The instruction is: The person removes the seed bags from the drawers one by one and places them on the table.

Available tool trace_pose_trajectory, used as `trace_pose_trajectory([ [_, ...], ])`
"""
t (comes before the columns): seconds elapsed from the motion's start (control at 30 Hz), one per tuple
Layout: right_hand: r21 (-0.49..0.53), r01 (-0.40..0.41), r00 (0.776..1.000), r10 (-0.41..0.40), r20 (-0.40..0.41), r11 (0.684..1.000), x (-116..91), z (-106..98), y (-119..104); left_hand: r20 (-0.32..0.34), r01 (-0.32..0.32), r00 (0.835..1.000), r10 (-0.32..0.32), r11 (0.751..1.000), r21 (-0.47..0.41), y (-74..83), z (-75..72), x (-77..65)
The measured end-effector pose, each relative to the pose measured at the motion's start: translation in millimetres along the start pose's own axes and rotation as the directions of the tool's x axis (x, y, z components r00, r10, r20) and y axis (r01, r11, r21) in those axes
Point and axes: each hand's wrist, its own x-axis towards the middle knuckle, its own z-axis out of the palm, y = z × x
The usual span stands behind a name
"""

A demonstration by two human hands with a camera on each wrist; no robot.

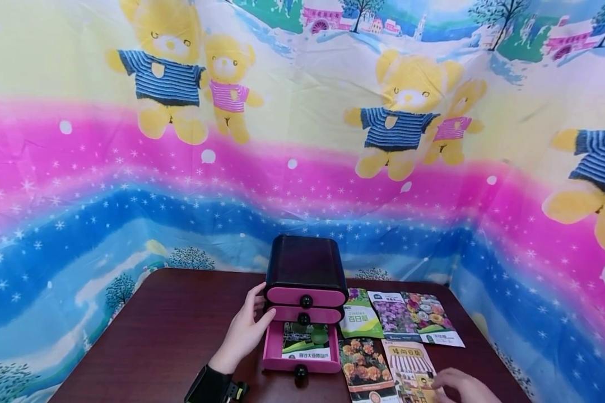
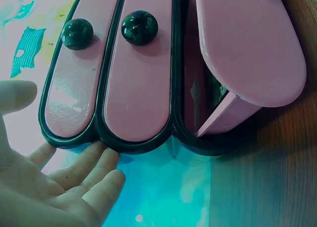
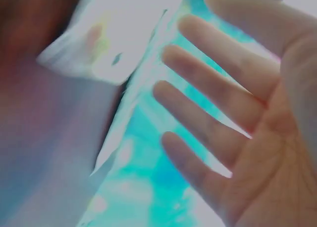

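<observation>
A small black three-drawer cabinet [image 1: 306, 260] with pink drawer fronts and round black knobs stands on the table. Its bottom drawer [image 1: 282, 364] is pulled out, and a dark green seed packet [image 1: 302, 354] lies inside. My left hand [image 1: 239, 342] rests with extended fingers against the cabinet's left side; the left wrist view shows these fingertips [image 2: 115, 180] beside the casing. At the lower right, my right hand [image 1: 465, 386] is by a yellow seed packet with a striped awning picture [image 1: 408, 361]. Its fingers look spread and hold nothing in the right wrist view.
Right of the cabinet lie more seed packets: a green one [image 1: 360, 320], a purple-flowered one [image 1: 394, 314], a mixed-flower one [image 1: 430, 313] and an orange-flowered one [image 1: 364, 361]. Behind the brown table [image 1: 171, 336] hangs a bear-printed cloth [image 1: 292, 184].
</observation>
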Motion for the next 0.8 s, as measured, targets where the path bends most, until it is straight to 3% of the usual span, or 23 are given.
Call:
trace_pose_trajectory([
  [0.13, -0.145, 0.037, 0.983, -0.062, -0.173, 0.989, 11, -32, -97, 0.002, 0.002, 1.0, -0.002, 1.0, -0.002, 0.0, -0.7, 0.4],
  [0.3, -0.209, 0.114, 0.944, -0.172, -0.283, 0.971, 36, -40, -156, 0.009, 0.004, 1.0, -0.004, 1.0, -0.01, 0.0, -1.0, 0.1],
  [0.6, -0.306, 0.23, 0.878, -0.332, -0.344, 0.924, 89, -17, -198, 0.005, -0.009, 1.0, 0.009, 1.0, -0.01, -0.1, 0.2, -1.7],
  [0.8, -0.275, 0.339, 0.866, -0.412, -0.284, 0.9, 121, -3, -206, -0.001, -0.017, 1.0, 0.017, 1.0, -0.006, 0.1, 0.5, -1.8],
])
